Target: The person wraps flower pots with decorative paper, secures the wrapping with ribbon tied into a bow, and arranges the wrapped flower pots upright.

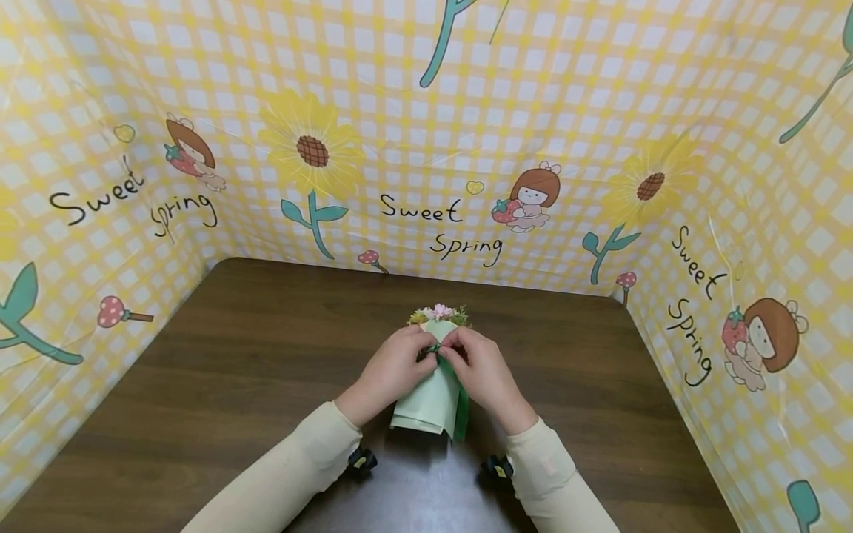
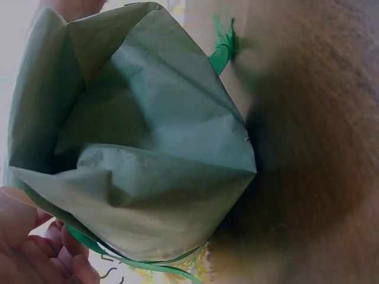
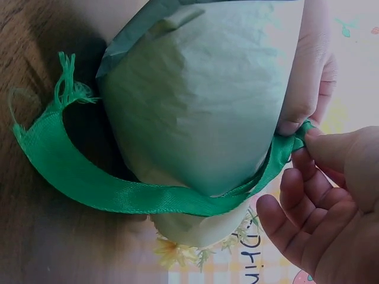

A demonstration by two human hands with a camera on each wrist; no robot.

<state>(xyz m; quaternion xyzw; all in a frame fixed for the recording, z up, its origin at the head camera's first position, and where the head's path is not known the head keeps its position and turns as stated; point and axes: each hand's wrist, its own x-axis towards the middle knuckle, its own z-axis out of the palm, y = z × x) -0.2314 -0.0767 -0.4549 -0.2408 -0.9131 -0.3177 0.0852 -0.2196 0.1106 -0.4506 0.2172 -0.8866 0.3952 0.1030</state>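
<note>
A small bouquet wrapped in pale green paper (image 1: 425,400) lies on the table, its flowers (image 1: 440,312) pointing away from me. A green ribbon (image 3: 130,195) goes round the wrapping below the flowers. My left hand (image 1: 400,361) pinches the ribbon at the front of the bouquet. Opposite it, my right hand (image 1: 481,366) pinches the ribbon between thumb and forefinger, its other fingers loosely curled. One frayed ribbon end hangs loose beside the paper. In the left wrist view, the open, folded bottom of the wrapping (image 2: 160,118) hides much of the work.
The dark brown wooden table (image 1: 266,340) extends around the bouquet. A yellow checked cloth (image 1: 413,155) with printed flowers and figures stands behind it and on both sides. Black wrist devices (image 1: 362,460) show beneath the sleeves.
</note>
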